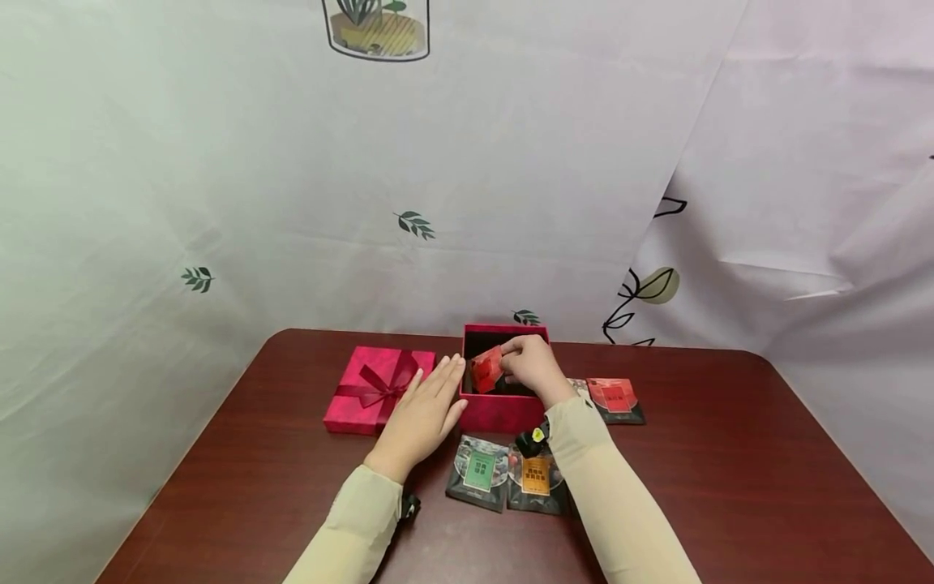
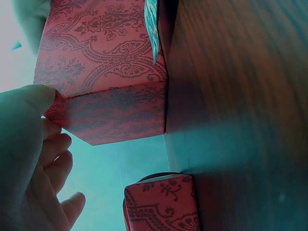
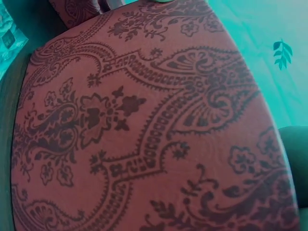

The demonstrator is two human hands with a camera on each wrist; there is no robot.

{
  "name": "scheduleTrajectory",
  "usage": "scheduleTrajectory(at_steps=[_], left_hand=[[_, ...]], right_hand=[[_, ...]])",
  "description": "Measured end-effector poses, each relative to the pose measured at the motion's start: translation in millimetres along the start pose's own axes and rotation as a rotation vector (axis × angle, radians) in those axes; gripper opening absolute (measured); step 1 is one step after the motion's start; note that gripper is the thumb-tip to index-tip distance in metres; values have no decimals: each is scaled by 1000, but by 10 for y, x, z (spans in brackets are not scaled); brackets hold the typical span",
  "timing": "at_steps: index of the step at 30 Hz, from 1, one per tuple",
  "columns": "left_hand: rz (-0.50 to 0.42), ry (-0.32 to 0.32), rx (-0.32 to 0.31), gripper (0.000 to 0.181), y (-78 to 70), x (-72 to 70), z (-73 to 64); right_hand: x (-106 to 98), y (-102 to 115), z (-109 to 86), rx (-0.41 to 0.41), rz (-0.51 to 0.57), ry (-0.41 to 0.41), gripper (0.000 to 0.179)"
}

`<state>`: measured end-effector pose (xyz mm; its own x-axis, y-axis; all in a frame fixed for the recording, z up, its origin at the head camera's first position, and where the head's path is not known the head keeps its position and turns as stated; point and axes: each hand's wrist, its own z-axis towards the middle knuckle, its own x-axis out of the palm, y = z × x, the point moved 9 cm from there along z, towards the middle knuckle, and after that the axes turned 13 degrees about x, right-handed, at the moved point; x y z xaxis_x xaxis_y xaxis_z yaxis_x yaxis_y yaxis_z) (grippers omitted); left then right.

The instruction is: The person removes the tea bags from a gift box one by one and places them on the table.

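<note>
My right hand (image 1: 536, 365) reaches into an open red gift box (image 1: 496, 414) and pinches a red packet (image 1: 484, 371) by its edge. The packet leans inside the box's dark interior. My left hand (image 1: 419, 418) lies with straight fingers against the box's left side. In the left wrist view, its thumb touches a corner of the patterned box (image 2: 106, 53), the fingers loosely spread beyond. The box's patterned wall (image 3: 144, 115) fills most of the right wrist view, and the pinching fingers are hidden there.
A red lid (image 1: 361, 389) with a ribbon bow lies left of the box. Before the box are a green-labelled packet (image 1: 477, 474) and an orange-labelled packet (image 1: 536, 487). A red-labelled packet (image 1: 616, 401) lies to the right, overlapping a partly hidden pale one (image 1: 579, 387).
</note>
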<state>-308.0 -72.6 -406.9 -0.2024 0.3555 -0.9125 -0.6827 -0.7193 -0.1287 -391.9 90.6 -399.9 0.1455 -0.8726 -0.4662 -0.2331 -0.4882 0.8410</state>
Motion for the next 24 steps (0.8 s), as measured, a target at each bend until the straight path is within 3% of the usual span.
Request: scheduleTrajectory(at_steps=[7,13,24], left_hand=[[4,6,-11,65,10,5,-8],[3,12,-19,66,16,10,-16],[-9,5,-6,67,-6,-6,2]], right_hand=[[-117,85,-126,-108,10,-66,24],[-262,85,-242,-184,98,-114,20],[-625,-124,-409,-139,341,-149,23]])
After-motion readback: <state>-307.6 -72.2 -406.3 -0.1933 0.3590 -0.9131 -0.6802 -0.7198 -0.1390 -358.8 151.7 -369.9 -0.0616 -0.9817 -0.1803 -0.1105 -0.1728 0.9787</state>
